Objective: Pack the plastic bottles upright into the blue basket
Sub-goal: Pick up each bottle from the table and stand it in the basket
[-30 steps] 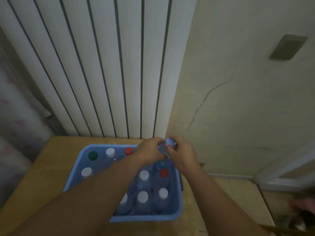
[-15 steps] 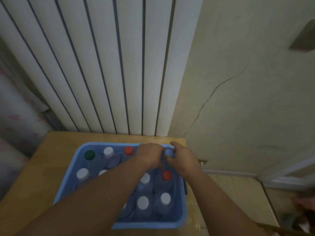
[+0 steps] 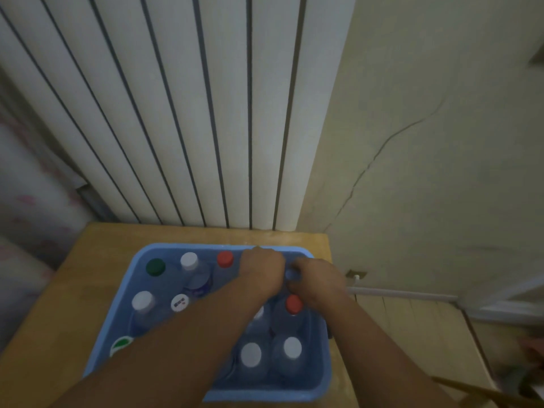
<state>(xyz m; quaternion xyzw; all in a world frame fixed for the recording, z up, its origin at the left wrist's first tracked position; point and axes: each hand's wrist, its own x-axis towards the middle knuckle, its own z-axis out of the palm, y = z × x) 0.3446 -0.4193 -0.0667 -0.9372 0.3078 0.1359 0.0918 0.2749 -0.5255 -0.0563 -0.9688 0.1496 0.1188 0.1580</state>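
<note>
Your left hand (image 3: 262,272) and right hand (image 3: 319,282) meet at the back right corner of the basket (image 3: 191,248). The blue-cap bottle (image 3: 291,273) stands upright between them, inside that corner. Both hands curl their fingers in on it, one from each side; the fingertips are hidden, so you cannot see how far they wrap. The basket sits on the table (image 3: 59,304), close to its right edge. The other bottles (image 3: 250,354) stand upright in rows inside it; along the back are a green cap (image 3: 155,266), a white cap (image 3: 189,260) and a red cap (image 3: 225,258). Your left forearm crosses the basket and covers part of the middle rows. Behind the table is the radiator (image 3: 176,113); right of it is the wall (image 3: 441,187), with a crack.
</note>
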